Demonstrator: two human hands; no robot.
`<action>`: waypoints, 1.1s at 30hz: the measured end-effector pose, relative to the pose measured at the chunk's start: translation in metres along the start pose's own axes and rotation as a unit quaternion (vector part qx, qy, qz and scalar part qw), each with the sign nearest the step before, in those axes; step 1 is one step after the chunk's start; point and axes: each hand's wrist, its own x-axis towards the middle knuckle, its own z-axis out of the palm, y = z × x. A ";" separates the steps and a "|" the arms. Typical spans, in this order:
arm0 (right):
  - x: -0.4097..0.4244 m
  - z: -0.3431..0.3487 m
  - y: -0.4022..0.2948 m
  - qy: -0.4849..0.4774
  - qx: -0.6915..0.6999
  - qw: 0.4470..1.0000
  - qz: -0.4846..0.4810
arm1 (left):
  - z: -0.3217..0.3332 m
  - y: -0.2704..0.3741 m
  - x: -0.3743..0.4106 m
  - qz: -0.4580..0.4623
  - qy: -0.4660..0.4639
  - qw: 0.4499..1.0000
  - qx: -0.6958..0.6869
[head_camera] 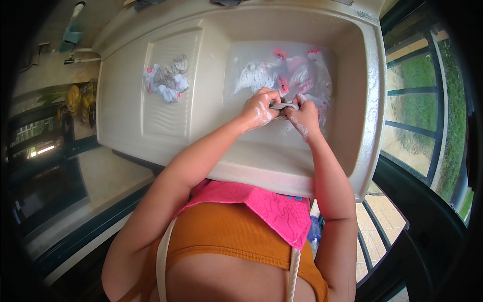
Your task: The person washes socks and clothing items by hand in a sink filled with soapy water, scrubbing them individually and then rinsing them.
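Both my hands are in the basin of a beige laundry sink, above soapy water. My left hand and my right hand, both with suds on them, grip a small greyish wet cloth item between them. Its kind cannot be told, and my fingers hide parts of it. Beyond my hands, several white and pink fabric pieces, some with red patches, lie in the cloudy water beside white foam. On the ribbed washboard to the left, small white and grey socks or cloths lie bunched together.
The sink's thick right rim stands next to a barred window. A white pipe with a tap is at the wall on the left, above hanging yellow fruit. A pink apron touches the sink's front edge.
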 end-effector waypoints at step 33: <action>-0.008 0.002 -0.006 -0.213 0.289 0.933 0.014 | -0.007 -0.012 0.002 -0.096 0.059 0.991 0.070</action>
